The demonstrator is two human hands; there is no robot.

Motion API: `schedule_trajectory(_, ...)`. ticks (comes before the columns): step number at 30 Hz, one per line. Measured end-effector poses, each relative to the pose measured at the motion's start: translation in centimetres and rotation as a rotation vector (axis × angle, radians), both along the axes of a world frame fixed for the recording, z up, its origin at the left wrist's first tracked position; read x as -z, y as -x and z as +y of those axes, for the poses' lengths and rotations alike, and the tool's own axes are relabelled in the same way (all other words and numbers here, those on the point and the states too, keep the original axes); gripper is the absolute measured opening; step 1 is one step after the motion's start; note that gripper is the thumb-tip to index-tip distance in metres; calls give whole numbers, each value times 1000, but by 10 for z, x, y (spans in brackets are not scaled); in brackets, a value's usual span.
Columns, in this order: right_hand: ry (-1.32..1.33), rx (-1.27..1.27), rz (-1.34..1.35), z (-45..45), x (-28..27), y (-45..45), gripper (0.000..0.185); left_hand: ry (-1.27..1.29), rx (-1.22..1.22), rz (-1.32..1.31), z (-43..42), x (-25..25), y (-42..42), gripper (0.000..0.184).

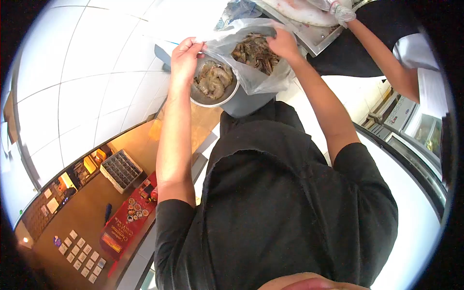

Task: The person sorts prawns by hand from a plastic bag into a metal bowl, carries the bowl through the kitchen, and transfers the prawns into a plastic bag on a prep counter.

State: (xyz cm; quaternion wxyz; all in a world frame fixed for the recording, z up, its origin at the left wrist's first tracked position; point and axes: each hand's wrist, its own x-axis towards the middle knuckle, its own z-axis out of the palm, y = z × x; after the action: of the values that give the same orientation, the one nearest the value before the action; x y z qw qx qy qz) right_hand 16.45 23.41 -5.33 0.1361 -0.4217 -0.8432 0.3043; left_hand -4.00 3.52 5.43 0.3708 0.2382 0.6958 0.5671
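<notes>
My left hand (pixel 185 59) is closed, pinching the left edge of a clear plastic bag (pixel 261 86). On the opposite side, my right hand (pixel 283 44) grips the bag's rim, thumb over its edge. Between them the bag's mouth is spread wide, and a heap of brownish shrimp heads and shells (pixel 256 54) lies inside. Below my left hand, beside the bag, is a round bowl (pixel 220 102) with a pale rim. Several grey raw shrimp (pixel 212 79) rest in it, partly covered by the bag's edge.
At upper right, a co-worker's gloved hand (pixel 343 13) touches a large pale fish (pixel 302 10) on a metal tray (pixel 316 47). A grey container (pixel 249 106) stands beneath the bag. White tiled wall (pixel 96 43) is at left; a glass-front cooler (pixel 425 130) is at right.
</notes>
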Motion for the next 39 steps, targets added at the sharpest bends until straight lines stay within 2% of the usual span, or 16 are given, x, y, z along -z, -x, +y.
schedule_trajectory(1,-53,18,112,3,6,2,36,-9,-13,-9,0,1,-2,10)
schedule_trajectory(4,69,-186,-72,-7,11,13,32,-31,-36,-27,4,2,-6,10)
schedule_trajectory(8,90,-169,-181,-40,25,44,29,-37,-56,-33,0,-1,-14,11)
schedule_trajectory(14,106,-168,-336,-45,55,76,34,-40,-45,3,-9,-1,-21,12)
schedule_trajectory(15,191,-175,-377,-42,40,73,37,-37,-46,17,-12,0,-22,12)
schedule_trajectory(19,306,-149,-339,-8,88,66,42,-33,-81,-21,-19,2,-24,12)
schedule_trajectory(22,268,-176,-396,9,95,45,42,-42,-85,-10,-24,8,-19,12)
schedule_trajectory(23,223,-150,-322,10,95,38,42,-34,-83,-11,-24,10,-19,12)
schedule_trajectory(25,127,-89,-168,5,43,22,40,-28,-76,-13,-21,8,-21,12)
schedule_trajectory(28,104,-102,-309,1,42,17,36,-34,-74,-17,-16,0,-27,11)
schedule_trajectory(31,-109,-191,-239,-33,12,16,30,-51,-77,-11,-11,0,-29,11)
schedule_trajectory(34,-379,-489,-116,-59,45,22,24,-41,-77,-4,-11,0,-30,11)
schedule_trajectory(37,-458,-734,-155,-74,51,7,21,-23,-59,5,-16,-1,-33,12)
schedule_trajectory(39,-482,-764,-252,-77,45,-3,19,-18,-41,6,-23,3,-34,12)
